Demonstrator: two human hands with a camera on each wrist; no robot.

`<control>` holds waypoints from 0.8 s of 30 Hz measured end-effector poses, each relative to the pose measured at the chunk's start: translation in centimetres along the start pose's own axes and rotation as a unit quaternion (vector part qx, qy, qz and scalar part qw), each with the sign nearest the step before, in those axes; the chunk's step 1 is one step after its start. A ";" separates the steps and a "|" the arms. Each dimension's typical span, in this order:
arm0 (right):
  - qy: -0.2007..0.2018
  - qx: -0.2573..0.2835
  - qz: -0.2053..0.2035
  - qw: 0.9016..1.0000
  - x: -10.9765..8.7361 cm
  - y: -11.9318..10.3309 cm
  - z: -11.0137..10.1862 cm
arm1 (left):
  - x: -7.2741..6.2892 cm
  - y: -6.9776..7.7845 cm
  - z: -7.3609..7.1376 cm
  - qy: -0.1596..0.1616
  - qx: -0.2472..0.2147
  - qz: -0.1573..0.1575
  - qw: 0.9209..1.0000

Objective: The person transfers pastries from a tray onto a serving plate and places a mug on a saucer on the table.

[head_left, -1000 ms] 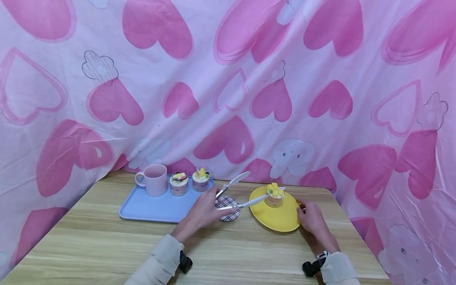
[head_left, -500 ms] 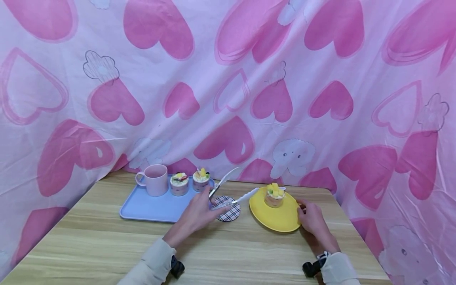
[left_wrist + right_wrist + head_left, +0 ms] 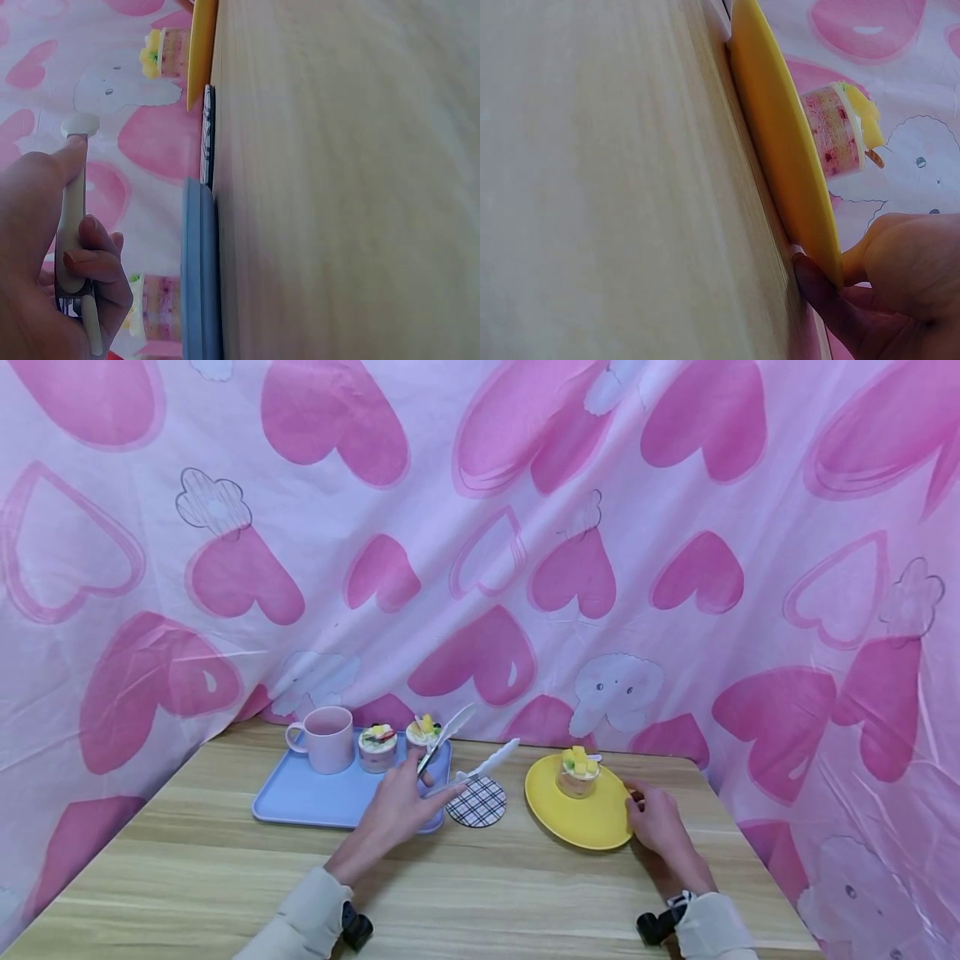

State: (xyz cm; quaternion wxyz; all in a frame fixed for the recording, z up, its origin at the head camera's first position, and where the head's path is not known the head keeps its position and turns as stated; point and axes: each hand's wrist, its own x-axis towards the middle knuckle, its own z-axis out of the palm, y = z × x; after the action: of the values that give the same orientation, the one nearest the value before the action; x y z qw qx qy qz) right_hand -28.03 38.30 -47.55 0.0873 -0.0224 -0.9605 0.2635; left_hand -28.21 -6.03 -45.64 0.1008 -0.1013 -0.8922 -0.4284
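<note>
Tongs: metal handle with pale inlays, whitish blades with wavy edges, the two arms spread well apart. Tips point away from the person and to the right; long axis slants the same way, roughly level with the table in the left wrist view. Position: raised above the right end of the blue tray, one blade crossing in front of a dessert cup, the other reaching above the checked coaster. Contact between blade and cup: cannot tell.

Left hand grips the tongs, thumb along one arm, fingers curled round the handle.

Right hand pinches the right rim of the yellow plate, thumb and fingers on either side of the edge. Plate is smooth, rounded, shallow. Near its far side stands an upright fruit cup, layered pink, yellow cubes on top.

On the tray: pink mug, handle to the left, and a second dessert cup just beside it.
</note>
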 end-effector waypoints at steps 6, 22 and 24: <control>-0.003 -0.001 0.003 1.000 0.0 0.0 0.0 | -0.2 -0.9 -0.8 0.020 0.008 -0.004 1.000; 0.003 -0.001 0.001 1.000 0.0 0.1 0.0 | -0.5 -1.9 -2.2 0.016 0.014 -0.043 0.999; 0.003 -0.001 0.001 1.000 0.0 0.0 0.1 | -0.5 -2.0 -2.4 0.018 0.017 -0.040 0.999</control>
State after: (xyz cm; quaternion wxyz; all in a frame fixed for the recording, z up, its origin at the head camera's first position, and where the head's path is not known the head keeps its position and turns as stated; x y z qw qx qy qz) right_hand -28.09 38.31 -47.63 0.0903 -0.0245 -0.9603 0.2629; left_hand -28.04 -9.17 -45.80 0.1020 -0.0562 -0.9009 -0.4182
